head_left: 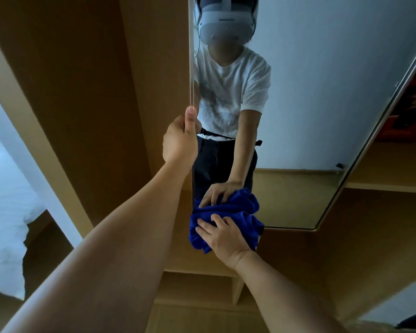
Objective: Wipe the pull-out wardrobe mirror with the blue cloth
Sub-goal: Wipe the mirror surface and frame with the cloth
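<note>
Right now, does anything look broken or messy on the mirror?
Nothing stands out. The mirror shows no crack or chip. The left hand grips its edge, and the right hand presses the bunched blue cloth on the glass near the bottom corner. Fine smears would be too faint to see.

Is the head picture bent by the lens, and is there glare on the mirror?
Head view: wide-angle bend, the mirror edges slant and curve; dim, bluish light; no strong glare on the glass; blue cloth and both hands, left hand, right hand, look reasonably sharp.
</note>
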`<action>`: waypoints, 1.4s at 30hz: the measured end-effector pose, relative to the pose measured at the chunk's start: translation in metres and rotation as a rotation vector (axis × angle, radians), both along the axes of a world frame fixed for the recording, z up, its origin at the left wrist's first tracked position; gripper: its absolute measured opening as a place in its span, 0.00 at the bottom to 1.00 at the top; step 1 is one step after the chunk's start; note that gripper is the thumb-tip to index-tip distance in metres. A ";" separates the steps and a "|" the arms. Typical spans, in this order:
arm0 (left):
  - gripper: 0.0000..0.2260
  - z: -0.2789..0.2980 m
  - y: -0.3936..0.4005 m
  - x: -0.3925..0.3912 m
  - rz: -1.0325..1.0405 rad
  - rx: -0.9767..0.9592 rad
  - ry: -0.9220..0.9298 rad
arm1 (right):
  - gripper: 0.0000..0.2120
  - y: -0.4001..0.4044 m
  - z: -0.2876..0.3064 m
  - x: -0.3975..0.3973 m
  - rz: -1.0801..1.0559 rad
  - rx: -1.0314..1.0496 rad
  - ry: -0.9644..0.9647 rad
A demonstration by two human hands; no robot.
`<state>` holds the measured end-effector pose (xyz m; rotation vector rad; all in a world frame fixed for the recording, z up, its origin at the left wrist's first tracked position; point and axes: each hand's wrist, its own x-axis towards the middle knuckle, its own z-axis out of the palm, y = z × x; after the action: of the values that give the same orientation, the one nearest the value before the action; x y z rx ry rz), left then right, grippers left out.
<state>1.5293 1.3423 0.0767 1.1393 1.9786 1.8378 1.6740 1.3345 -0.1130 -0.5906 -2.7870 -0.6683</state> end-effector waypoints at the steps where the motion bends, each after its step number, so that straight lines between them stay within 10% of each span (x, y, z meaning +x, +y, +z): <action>1: 0.23 0.000 0.000 0.000 0.001 0.000 0.000 | 0.23 -0.002 -0.002 -0.001 -0.018 -0.018 -0.011; 42: 0.28 -0.006 0.011 -0.001 0.186 -0.017 0.039 | 0.29 0.038 -0.004 0.099 -0.052 -0.016 -0.067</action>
<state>1.5284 1.3534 0.0709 1.0240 2.1846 1.8944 1.7728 1.3723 -0.1171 -0.6581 -2.8496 -0.6894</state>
